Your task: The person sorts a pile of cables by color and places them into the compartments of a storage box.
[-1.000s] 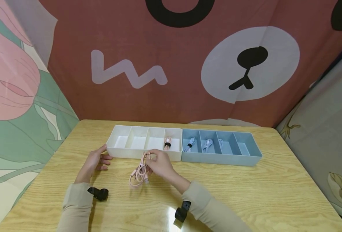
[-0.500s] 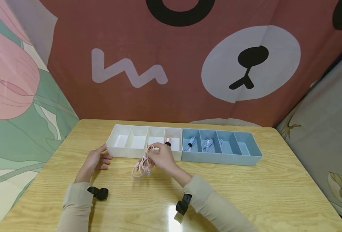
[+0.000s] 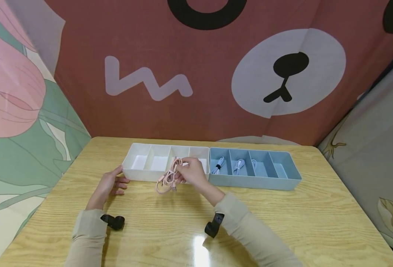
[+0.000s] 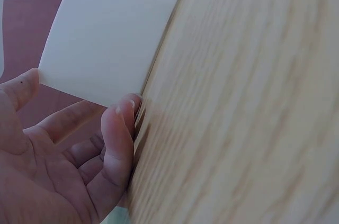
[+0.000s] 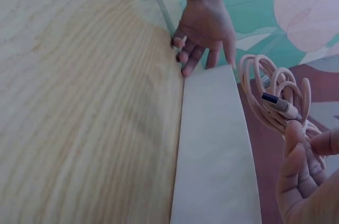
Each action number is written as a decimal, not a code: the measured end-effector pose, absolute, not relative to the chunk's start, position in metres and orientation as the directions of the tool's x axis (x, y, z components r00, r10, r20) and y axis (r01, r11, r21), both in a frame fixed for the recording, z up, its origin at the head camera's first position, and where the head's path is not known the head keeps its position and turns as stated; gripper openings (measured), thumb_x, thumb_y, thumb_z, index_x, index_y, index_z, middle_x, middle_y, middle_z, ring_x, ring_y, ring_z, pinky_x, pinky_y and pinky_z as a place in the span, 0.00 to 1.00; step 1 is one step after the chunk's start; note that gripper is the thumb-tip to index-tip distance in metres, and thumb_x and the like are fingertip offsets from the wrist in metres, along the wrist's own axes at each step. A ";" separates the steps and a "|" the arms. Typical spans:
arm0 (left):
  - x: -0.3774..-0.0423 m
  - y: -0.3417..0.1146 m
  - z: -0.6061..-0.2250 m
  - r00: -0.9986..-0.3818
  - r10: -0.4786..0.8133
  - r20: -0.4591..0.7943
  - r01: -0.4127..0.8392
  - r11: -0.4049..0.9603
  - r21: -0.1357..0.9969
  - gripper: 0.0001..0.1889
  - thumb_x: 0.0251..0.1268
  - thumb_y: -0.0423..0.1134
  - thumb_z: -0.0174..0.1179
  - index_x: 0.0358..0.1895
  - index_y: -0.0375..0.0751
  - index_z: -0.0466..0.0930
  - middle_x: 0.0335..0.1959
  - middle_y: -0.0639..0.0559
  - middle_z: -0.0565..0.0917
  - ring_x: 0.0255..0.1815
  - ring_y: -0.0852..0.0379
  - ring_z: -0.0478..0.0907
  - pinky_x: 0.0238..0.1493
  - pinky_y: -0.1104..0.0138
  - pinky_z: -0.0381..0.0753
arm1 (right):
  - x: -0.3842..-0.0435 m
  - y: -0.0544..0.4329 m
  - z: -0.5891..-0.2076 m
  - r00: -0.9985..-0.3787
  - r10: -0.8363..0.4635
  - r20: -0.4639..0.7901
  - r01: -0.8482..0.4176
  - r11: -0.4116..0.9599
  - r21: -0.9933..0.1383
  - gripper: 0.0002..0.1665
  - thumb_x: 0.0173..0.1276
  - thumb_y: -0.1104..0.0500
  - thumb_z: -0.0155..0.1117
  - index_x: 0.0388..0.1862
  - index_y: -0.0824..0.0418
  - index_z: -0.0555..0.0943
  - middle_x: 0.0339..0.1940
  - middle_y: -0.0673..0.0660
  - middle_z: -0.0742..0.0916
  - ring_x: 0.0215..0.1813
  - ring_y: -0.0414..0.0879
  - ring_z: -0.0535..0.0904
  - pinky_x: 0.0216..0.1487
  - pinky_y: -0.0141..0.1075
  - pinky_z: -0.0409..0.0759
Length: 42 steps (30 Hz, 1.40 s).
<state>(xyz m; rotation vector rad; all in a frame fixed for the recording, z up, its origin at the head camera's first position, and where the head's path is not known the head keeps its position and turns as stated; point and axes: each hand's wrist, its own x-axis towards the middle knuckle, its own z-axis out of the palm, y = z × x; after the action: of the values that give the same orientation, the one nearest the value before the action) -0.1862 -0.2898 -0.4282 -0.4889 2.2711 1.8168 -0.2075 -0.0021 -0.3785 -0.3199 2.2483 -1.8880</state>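
Observation:
A coiled pink USB cable hangs from my right hand, which pinches it between thumb and fingers over the front wall of the white divided box. In the right wrist view the metal plug of the cable sticks out of the loops. My left hand is at the box's left end. In the left wrist view, the thumb of the left hand touches the top corner of the white box, and its loosely bent fingers lie by the lower edge. My right hand hides part of the box's right compartments.
A blue divided box stands against the white box's right end. Bundled light-blue cables lie in its compartments, among them a cable with a black strap. Both boxes stand near the back of the wooden table, before a printed cloth.
My right hand has moved up and to the right with the pink cable, from in front of the white box to over its front wall. The left hand has stayed in place.

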 end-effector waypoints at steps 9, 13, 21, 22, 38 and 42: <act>-0.187 -0.290 -0.429 -0.925 -0.134 -0.357 -0.377 0.191 0.906 0.39 0.67 0.63 0.36 0.68 0.34 0.53 0.30 0.52 0.78 0.27 0.59 0.76 0.28 0.65 0.80 | -0.222 0.004 -0.374 -0.968 -0.246 -0.045 0.008 0.149 -0.989 0.13 0.63 0.66 0.51 0.44 0.71 0.77 0.13 0.56 0.81 0.12 0.41 0.76 0.15 0.28 0.72; -0.187 -0.290 -0.429 -0.925 -0.133 -0.357 -0.377 0.188 0.907 0.39 0.67 0.63 0.36 0.68 0.34 0.53 0.30 0.52 0.79 0.27 0.59 0.76 0.28 0.65 0.80 | -0.228 0.006 -0.369 -0.970 -0.235 -0.065 0.029 0.151 -0.988 0.14 0.64 0.65 0.52 0.46 0.69 0.77 0.14 0.57 0.81 0.13 0.42 0.76 0.15 0.29 0.72; -0.187 -0.291 -0.431 -0.928 -0.131 -0.348 -0.369 0.194 0.909 0.39 0.66 0.64 0.37 0.67 0.34 0.55 0.29 0.53 0.79 0.27 0.59 0.76 0.28 0.66 0.80 | -0.247 0.011 -0.360 -0.979 -0.190 -0.076 0.048 0.150 -0.988 0.13 0.65 0.62 0.53 0.44 0.68 0.79 0.15 0.56 0.81 0.14 0.42 0.76 0.27 0.44 0.78; -0.187 -0.291 -0.431 -0.929 -0.131 -0.347 -0.368 0.195 0.909 0.39 0.66 0.64 0.37 0.67 0.34 0.55 0.29 0.53 0.79 0.27 0.59 0.76 0.28 0.66 0.80 | -0.249 0.012 -0.360 -0.980 -0.186 -0.072 0.044 0.149 -0.988 0.13 0.65 0.62 0.53 0.44 0.67 0.79 0.15 0.56 0.81 0.14 0.42 0.77 0.29 0.46 0.79; -0.188 -0.290 -0.430 -0.925 -0.139 -0.353 -0.376 0.197 0.906 0.38 0.66 0.63 0.37 0.67 0.34 0.55 0.30 0.52 0.79 0.27 0.59 0.76 0.29 0.65 0.80 | -0.275 0.016 -0.363 -0.979 -0.152 -0.136 0.112 0.161 -0.981 0.12 0.66 0.62 0.54 0.42 0.69 0.78 0.15 0.57 0.81 0.14 0.44 0.77 0.28 0.45 0.80; -0.188 -0.290 -0.429 -0.924 -0.145 -0.354 -0.378 0.208 0.902 0.38 0.66 0.64 0.36 0.67 0.35 0.55 0.31 0.52 0.79 0.27 0.59 0.76 0.29 0.65 0.80 | -0.278 0.014 -0.366 -0.980 -0.137 -0.144 0.119 0.172 -0.978 0.14 0.66 0.60 0.55 0.45 0.70 0.77 0.15 0.57 0.81 0.14 0.43 0.77 0.27 0.42 0.80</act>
<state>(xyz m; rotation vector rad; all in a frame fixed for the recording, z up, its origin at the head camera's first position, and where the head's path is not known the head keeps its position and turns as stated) -0.1875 -0.2897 -0.4295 -0.5023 2.2852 1.7957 -0.2785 0.0144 -0.3664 -0.0176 2.2441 -1.9026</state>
